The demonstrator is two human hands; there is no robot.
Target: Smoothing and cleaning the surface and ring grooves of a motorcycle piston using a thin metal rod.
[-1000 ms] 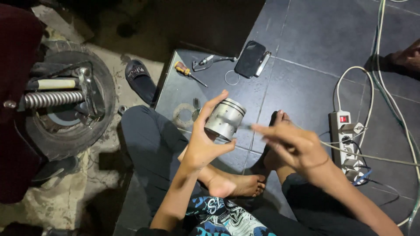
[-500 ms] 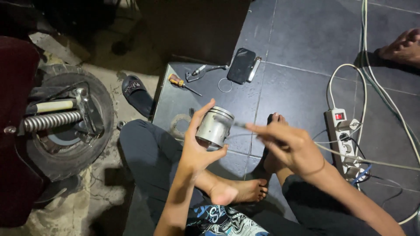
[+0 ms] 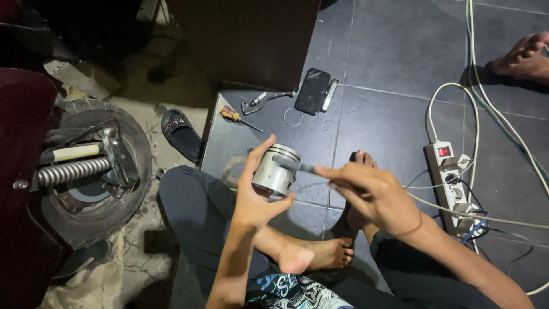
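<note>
Just above the person's crossed legs, the left hand (image 3: 257, 197) grips a silver piston (image 3: 276, 170), thumb on its near side and fingers curled round the far side, holding it tilted over the dark tiled floor (image 3: 394, 51). The right hand (image 3: 377, 194) is closed on a thin metal tool (image 3: 306, 168), whose tip touches the piston's side. A bare foot (image 3: 314, 254) lies near, below both hands. Farther off on the floor lie a screwdriver (image 3: 240, 118) with an orange handle, pliers (image 3: 264, 100), a wire ring (image 3: 293, 117) and a dark phone (image 3: 315, 91). To the right sits a white power strip (image 3: 445, 171) with cables. At the left stand a tyre (image 3: 134, 143) with a coil spring (image 3: 71, 170), and a black sandal (image 3: 180, 134).
</note>
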